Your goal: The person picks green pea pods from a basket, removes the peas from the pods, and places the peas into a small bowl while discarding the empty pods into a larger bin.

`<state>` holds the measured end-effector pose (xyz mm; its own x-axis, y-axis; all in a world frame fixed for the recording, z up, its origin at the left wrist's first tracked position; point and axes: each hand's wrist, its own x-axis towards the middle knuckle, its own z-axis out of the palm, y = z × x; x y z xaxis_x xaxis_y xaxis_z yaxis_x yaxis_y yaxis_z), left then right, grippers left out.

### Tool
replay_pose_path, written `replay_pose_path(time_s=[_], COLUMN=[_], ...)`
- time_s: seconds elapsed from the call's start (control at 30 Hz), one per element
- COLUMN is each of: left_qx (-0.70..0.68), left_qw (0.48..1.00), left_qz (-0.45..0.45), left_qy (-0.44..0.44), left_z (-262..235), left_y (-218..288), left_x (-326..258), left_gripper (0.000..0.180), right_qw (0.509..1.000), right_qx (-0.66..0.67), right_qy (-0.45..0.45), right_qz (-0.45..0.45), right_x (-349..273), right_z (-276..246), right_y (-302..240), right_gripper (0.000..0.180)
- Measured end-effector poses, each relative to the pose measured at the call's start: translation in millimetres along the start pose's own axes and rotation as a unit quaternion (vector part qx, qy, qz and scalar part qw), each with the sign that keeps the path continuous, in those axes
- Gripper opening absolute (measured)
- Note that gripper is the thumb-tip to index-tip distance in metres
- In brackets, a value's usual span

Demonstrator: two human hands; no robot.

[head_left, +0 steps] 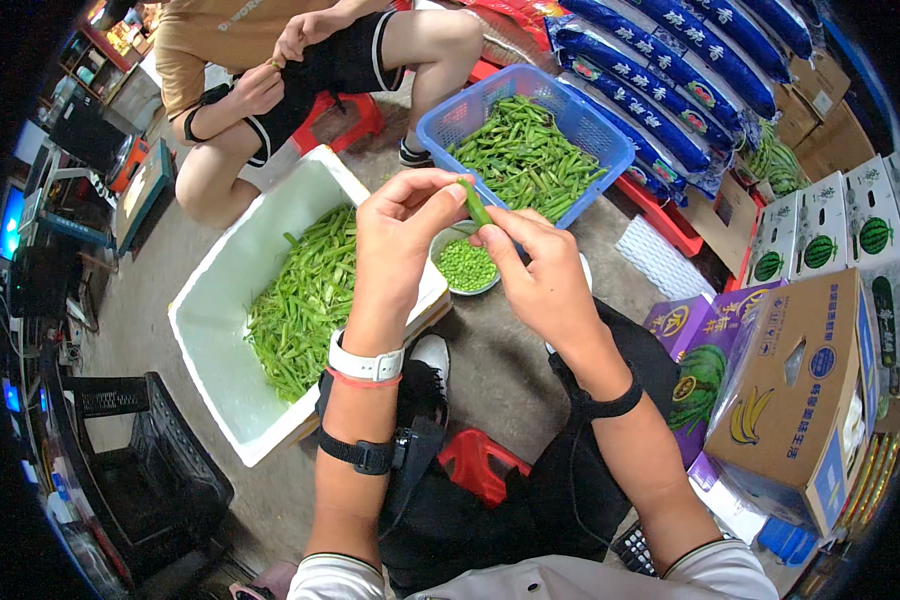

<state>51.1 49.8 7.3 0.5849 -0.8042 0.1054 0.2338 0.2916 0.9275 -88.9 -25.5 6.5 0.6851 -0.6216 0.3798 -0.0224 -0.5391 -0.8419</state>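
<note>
A green pea pod is held up between my two hands, above a bowl of shelled peas. My left hand pinches its upper end between thumb and fingers. Lower down, the thumb and fingertips of my right hand close on the same pod. Below and to the left, a white foam box holds a heap of pods and shells. Beyond my hands a blue plastic basket is filled with pea pods.
Across from me a person sits with both hands together at a small item. Blue sacks are stacked at the far right. Cardboard boxes stand close on my right. A black plastic chair is at the left; a red stool shows between my legs.
</note>
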Motion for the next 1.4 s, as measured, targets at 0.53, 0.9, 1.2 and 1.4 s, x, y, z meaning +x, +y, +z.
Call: replay_pose_path(time_s=[0.53, 0.9, 1.2, 1.4], left_qx=[0.041, 0.077, 0.088, 0.175], left_qw=[0.998, 0.993, 0.992, 0.980], left_qz=[-0.034, -0.092, -0.086, -0.094], left_qy=[-0.021, -0.001, 0.027, 0.026], left_z=[-4.4, 0.5, -3.4, -7.1], left_y=[-3.2, -3.9, -8.7, -8.5], left_x=[-1.8, -1.3, 1.8, 3.8], left_gripper=[0.016, 0.016, 0.019, 0.021], right_qw=[0.993, 0.938, 0.914, 0.897], right_qx=[0.013, 0.222, 0.275, 0.300], right_qy=[-0.003, -0.091, -0.127, -0.157], right_qz=[0.118, 0.249, 0.270, 0.284], right_x=[3.4, 4.3, 6.6, 7.2], right_z=[4.7, -1.4, 0.6, 2.2], right_y=[-2.5, 15.8, 13.8, 10.9], right_gripper=[0.025, 0.027, 0.029, 0.025])
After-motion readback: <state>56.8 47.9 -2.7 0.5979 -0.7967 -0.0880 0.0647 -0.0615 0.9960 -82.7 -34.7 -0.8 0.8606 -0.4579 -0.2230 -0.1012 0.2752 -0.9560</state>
